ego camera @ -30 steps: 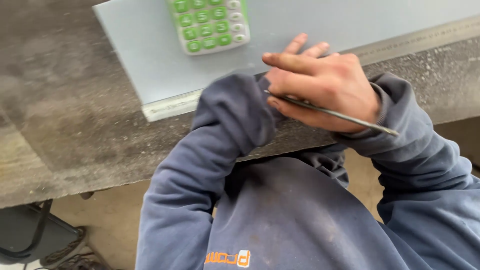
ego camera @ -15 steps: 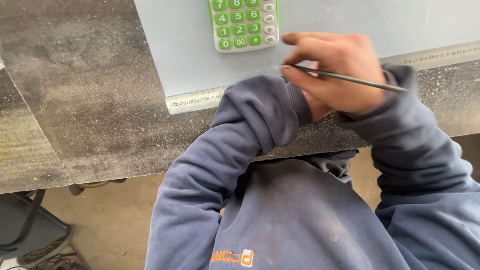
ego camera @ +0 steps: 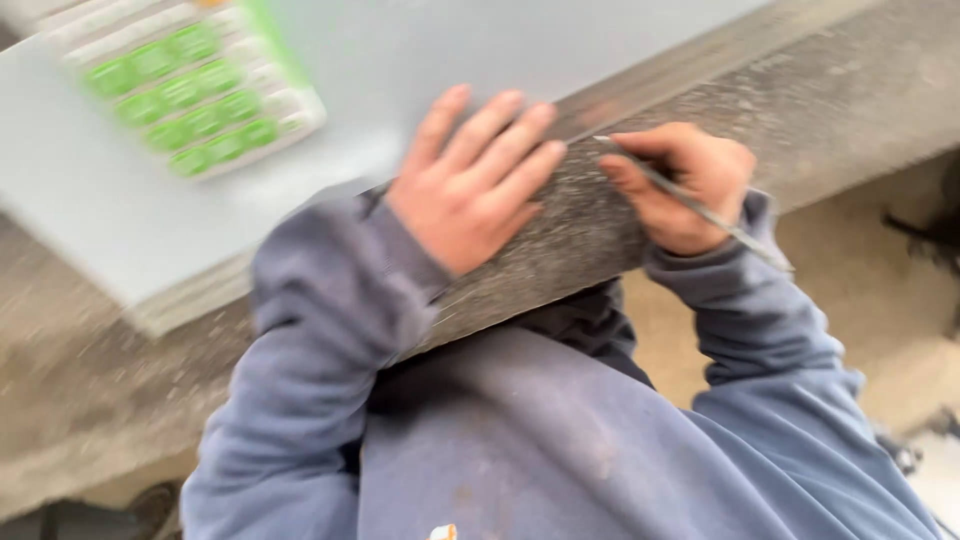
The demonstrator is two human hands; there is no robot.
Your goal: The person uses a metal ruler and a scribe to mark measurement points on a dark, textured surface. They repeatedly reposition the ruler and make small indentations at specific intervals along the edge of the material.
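Thin metal scribe [ego camera: 700,208] pinched in the right hand [ego camera: 685,185], long axis slanting from upper left to lower right, tip up-left by the edge of the pale grey sheet [ego camera: 110,230], back end out past the wrist over the blue sleeve. Left hand [ego camera: 470,185] flat on the speckled worktop [ego camera: 570,240], fingers extended and close together, pressed down just beside the right. Green-keyed calculator [ego camera: 190,95] lying on the sheet (blurred), well apart from both hands. No containers discernible.
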